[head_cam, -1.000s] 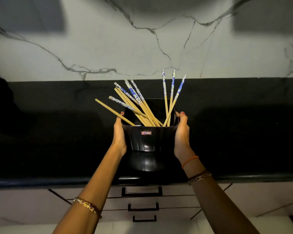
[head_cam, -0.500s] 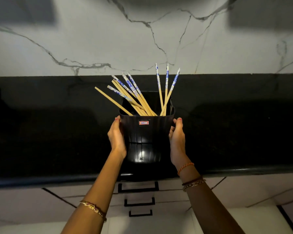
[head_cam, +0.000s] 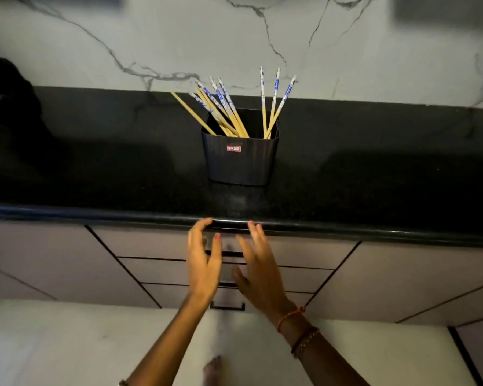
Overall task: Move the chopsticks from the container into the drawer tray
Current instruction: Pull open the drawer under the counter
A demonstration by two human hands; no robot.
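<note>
A black plastic container [head_cam: 239, 160] with a small red label stands upright on the black countertop [head_cam: 374, 176], near its front edge. Several wooden chopsticks [head_cam: 229, 112] with blue-and-white patterned tops lean out of it, some fanned to the left, three to the right. My left hand [head_cam: 204, 263] and my right hand [head_cam: 258, 266] are below the counter edge, side by side in front of the top drawer [head_cam: 151, 242], fingers spread, holding nothing. The drawer is closed and its handle is mostly hidden behind my hands. No drawer tray is visible.
Below the counter a stack of three pale drawers with black handles [head_cam: 227, 307] sits between plain cabinet doors [head_cam: 388, 277]. A white marble wall [head_cam: 346, 51] rises behind the counter. A dark object [head_cam: 3, 87] sits at the far left. Pale floor [head_cam: 67, 344] lies below.
Both hands let go of the container, which now stands on the counter, and dropped down in front of the top drawer. The camera tilted downward.
</note>
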